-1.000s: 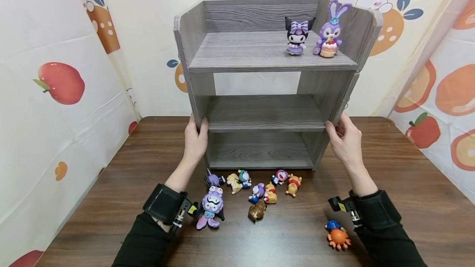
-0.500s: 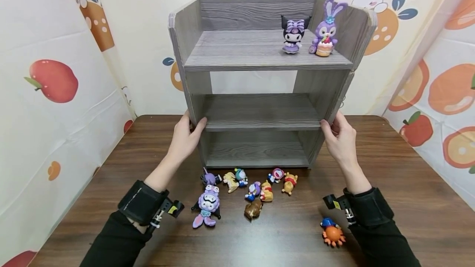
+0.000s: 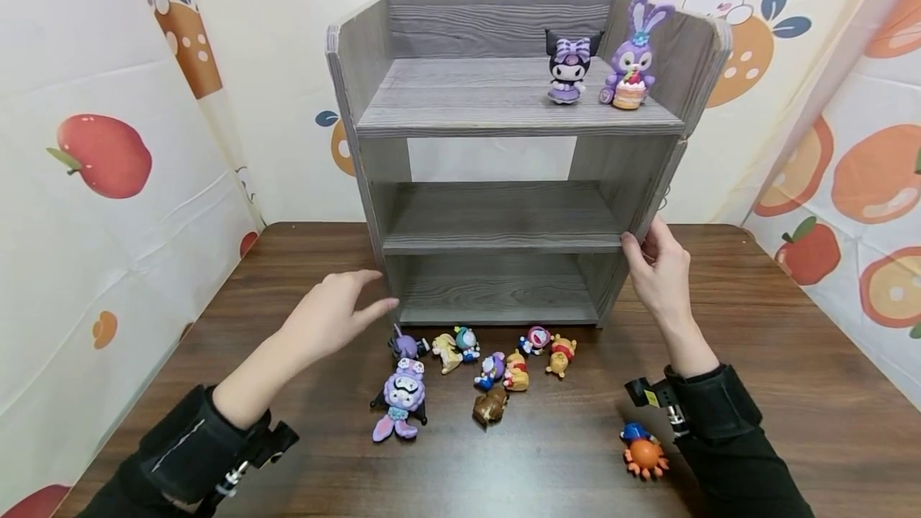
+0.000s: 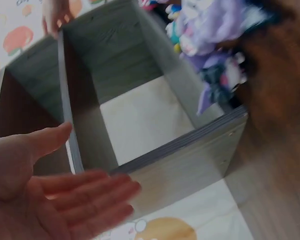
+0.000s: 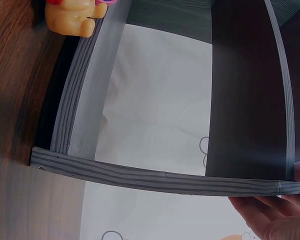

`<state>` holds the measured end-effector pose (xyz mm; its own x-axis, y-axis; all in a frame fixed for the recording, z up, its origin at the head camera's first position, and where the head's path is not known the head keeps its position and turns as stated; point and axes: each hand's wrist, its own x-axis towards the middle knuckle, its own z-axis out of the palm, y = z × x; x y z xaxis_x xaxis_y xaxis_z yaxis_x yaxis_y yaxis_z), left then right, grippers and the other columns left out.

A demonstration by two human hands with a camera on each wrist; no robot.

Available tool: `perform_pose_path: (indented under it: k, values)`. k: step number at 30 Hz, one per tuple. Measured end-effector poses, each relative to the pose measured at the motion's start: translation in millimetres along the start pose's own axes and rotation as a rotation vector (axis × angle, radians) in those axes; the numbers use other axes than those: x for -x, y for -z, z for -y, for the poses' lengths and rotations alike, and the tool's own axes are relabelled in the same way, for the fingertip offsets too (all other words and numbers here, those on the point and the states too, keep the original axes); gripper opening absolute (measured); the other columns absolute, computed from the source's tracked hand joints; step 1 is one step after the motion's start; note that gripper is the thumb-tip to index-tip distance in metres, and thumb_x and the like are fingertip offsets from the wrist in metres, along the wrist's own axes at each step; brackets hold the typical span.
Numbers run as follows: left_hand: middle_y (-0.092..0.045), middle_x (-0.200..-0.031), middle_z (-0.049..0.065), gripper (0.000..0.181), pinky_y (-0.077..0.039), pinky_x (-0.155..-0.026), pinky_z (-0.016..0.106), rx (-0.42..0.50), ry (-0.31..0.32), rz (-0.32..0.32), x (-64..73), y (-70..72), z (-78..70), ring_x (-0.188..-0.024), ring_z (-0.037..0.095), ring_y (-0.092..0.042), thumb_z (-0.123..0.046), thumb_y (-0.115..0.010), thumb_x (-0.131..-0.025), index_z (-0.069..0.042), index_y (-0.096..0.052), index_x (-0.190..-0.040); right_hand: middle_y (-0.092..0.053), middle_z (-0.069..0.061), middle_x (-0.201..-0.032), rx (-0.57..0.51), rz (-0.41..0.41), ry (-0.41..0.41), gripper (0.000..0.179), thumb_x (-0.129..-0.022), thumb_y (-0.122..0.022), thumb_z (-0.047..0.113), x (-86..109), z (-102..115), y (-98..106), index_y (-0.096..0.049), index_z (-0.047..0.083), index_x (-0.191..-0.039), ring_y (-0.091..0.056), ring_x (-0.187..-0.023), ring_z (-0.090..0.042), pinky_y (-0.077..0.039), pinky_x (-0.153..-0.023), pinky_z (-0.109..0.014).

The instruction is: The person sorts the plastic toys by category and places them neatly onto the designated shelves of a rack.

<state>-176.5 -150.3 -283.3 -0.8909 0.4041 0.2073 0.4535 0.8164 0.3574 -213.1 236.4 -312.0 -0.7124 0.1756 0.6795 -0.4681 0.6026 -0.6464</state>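
A grey wood-grain shelf unit (image 3: 504, 218) with three levels stands at the back of the table. My right hand (image 3: 662, 270) holds its right side panel, thumb at the front edge and fingers on the outer face in the right wrist view (image 5: 275, 215). Beside the lower left side panel, my left hand (image 3: 327, 314) is held with fingers extended and nothing in it; in the left wrist view its palm shows. On the top level stand a black-eared figurine (image 3: 568, 70) and a purple rabbit figurine (image 3: 631, 62) with a cake.
In front of the shelf lie a large purple figurine (image 3: 403, 394), a brown figurine (image 3: 491, 406), a yellow bear figurine (image 3: 561, 356) and several other small ones. An orange crab figurine (image 3: 645, 458) with a blue part lies near my right forearm. Printed cloth hangs behind.
My left hand has let go of the shelf's left side panel and moved down and toward me. The head view shifted slightly at first. My right hand stays on the right panel.
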Motion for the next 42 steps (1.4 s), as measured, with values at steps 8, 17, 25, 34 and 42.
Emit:
perform_pose_path:
  k: [8, 17, 25, 34, 42]
  values:
    - [-0.056, -0.112, 0.009, 0.037, -0.042, -0.085, 0.033, 0.038, -0.389, 0.149, 17.5, -15.9, -1.3, -0.103, 0.02, -0.053, -0.012, -0.064, -0.081, 0.002, -0.056, -0.114, -0.063, -0.017, -0.089, 0.013, -0.009, -0.001, 0.024, -0.087, -0.05, 0.007, 0.5, 0, 1, -0.055, 0.0, -0.11, -0.052, -0.072, 0.013, -0.041, -0.06, -0.007]
    - [-0.05, -0.121, 0.012, 0.048, -0.039, -0.09, 0.032, -0.156, -0.596, 0.31, 29.7, -32.2, -0.3, -0.112, 0.023, -0.046, 0.007, -0.064, -0.068, 0.001, -0.055, -0.115, -0.062, -0.02, -0.089, 0.003, -0.006, -0.011, 0.024, -0.086, -0.049, 0.004, 1.4, 7, 1, -0.055, -0.002, -0.109, -0.052, -0.072, 0.013, -0.041, -0.06, -0.007]
    - [-0.048, -0.127, 0.007, 0.054, -0.034, -0.093, 0.041, -0.487, -0.754, 0.306, 33.0, -43.5, -2.5, -0.119, 0.025, -0.04, 0.001, -0.069, -0.069, -0.006, -0.054, -0.12, -0.06, -0.027, -0.094, -0.011, -0.015, -0.018, 0.026, -0.084, -0.047, -0.004, 2.1, 41, 4, -0.051, -0.011, -0.108, -0.051, -0.074, 0.013, -0.04, -0.062, -0.005]
    - [-0.047, -0.128, -0.005, 0.048, -0.034, -0.094, 0.037, -0.902, -0.959, 0.192, 36.7, -62.1, 0.9, -0.121, 0.013, -0.038, -0.018, -0.062, -0.075, -0.022, -0.053, -0.122, -0.06, -0.026, -0.092, -0.002, -0.014, -0.029, 0.024, -0.084, -0.048, -0.004, 2.3, 41, 3, -0.051, -0.012, -0.107, -0.051, -0.073, 0.013, -0.039, -0.062, -0.005]
    - [-0.052, -0.122, -0.007, 0.039, -0.034, -0.094, 0.033, -0.984, -1.027, 0.127, 37.3, -70.8, 1.6, -0.115, 0.011, -0.043, -0.026, -0.054, -0.08, -0.026, -0.056, -0.119, -0.06, -0.026, -0.093, -0.006, -0.007, -0.028, 0.026, -0.085, -0.047, -0.004, 3.0, 40, 3, -0.051, -0.011, -0.11, -0.051, -0.074, 0.013, -0.04, -0.062, -0.005]
